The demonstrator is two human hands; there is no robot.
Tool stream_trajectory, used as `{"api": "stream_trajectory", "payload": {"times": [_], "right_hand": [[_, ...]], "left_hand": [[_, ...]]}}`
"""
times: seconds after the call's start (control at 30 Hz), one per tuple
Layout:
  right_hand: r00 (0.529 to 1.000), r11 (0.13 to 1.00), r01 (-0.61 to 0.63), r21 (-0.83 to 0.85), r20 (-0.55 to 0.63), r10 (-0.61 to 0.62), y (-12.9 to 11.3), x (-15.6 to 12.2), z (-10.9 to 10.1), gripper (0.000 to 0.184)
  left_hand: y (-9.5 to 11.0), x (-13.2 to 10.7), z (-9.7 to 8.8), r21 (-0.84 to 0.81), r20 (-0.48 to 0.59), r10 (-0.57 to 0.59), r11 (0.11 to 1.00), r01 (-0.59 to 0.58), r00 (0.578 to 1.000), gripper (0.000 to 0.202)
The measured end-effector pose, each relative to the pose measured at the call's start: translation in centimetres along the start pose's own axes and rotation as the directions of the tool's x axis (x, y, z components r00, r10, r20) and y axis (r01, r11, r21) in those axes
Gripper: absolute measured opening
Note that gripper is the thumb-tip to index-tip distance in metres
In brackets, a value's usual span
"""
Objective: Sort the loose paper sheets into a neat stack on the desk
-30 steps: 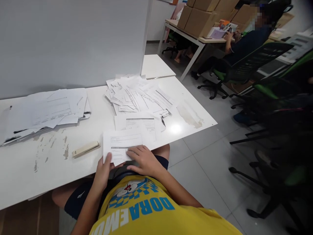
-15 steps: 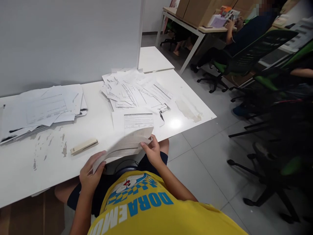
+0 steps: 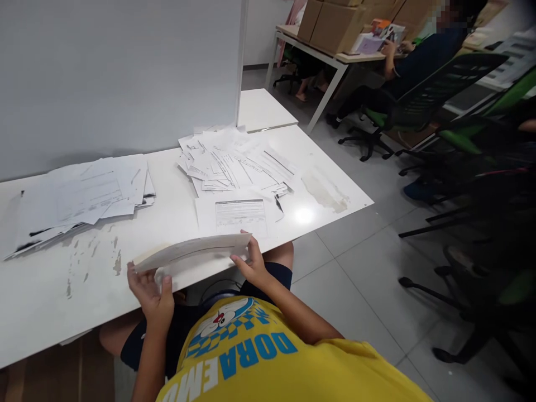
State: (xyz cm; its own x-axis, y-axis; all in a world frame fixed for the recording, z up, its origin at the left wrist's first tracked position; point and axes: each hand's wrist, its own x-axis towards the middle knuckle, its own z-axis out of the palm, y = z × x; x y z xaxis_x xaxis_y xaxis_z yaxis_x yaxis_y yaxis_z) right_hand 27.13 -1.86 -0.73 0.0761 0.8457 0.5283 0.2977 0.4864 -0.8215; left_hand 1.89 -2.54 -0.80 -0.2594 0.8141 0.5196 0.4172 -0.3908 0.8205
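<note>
My left hand (image 3: 151,296) holds the left end of some printed paper (image 3: 205,251), its fingers behind the sheet and its thumb raised in front. At the other end, my right hand (image 3: 252,265) grips the paper between thumb and fingers. The paper stands on its long side at the desk's front edge, bowed, with a curled corner by my left thumb. How many sheets there are, I cannot tell. A printed form (image 3: 240,215) lies flat just beyond it. The cream stapler is mostly or wholly hidden behind the held paper.
A messy heap of papers (image 3: 234,162) lies at the back of the white desk (image 3: 96,301), against a grey partition (image 3: 117,72). Another paper stack (image 3: 92,187) is on the left. To the right are office chairs (image 3: 444,84) and a seated person (image 3: 427,56).
The held paper has been raised upright and to the left, now covering the stapler's place. My left hand has turned and opened its thumb away; my right hand has shifted slightly left.
</note>
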Motion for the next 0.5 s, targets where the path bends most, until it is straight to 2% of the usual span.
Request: {"api": "stream_trajectory", "payload": {"times": [0.1, 0.27, 0.37, 0.43, 0.5], "right_hand": [[0.988, 0.988, -0.155, 0.002, 0.005, 0.155, -0.1, -0.9, 0.5, 0.027], [0.943, 0.940, -0.333, 0.076, 0.047, 0.330, -1.0, 0.4, -1.1, 0.027], [0.861, 0.838, -0.508, 0.201, 0.152, 0.485, -1.5, 1.9, -2.9, 0.034], [0.788, 0.747, -0.613, 0.257, 0.258, 0.559, -1.5, 2.8, -3.8, 0.044], [0.731, 0.685, -0.680, 0.263, 0.326, 0.600, -1.2, 3.5, -4.4, 0.050]], "left_hand": [[-0.3, 0.3, 0.3, 0.049, -0.006, -0.024, 0.999, 0.024, 1.000, 0.070], [0.2, 0.7, -0.1, 0.170, -0.033, -0.109, 0.979, 0.113, 0.994, 0.055], [1.7, 1.8, -0.8, 0.198, -0.031, -0.186, 0.962, 0.188, 0.982, 0.058], [2.9, 2.8, -1.3, 0.251, 0.068, -0.253, 0.941, 0.229, 0.965, 0.056], [3.6, 3.7, -1.6, 0.331, 0.204, -0.321, 0.912, 0.243, 0.925, 0.053]]}}
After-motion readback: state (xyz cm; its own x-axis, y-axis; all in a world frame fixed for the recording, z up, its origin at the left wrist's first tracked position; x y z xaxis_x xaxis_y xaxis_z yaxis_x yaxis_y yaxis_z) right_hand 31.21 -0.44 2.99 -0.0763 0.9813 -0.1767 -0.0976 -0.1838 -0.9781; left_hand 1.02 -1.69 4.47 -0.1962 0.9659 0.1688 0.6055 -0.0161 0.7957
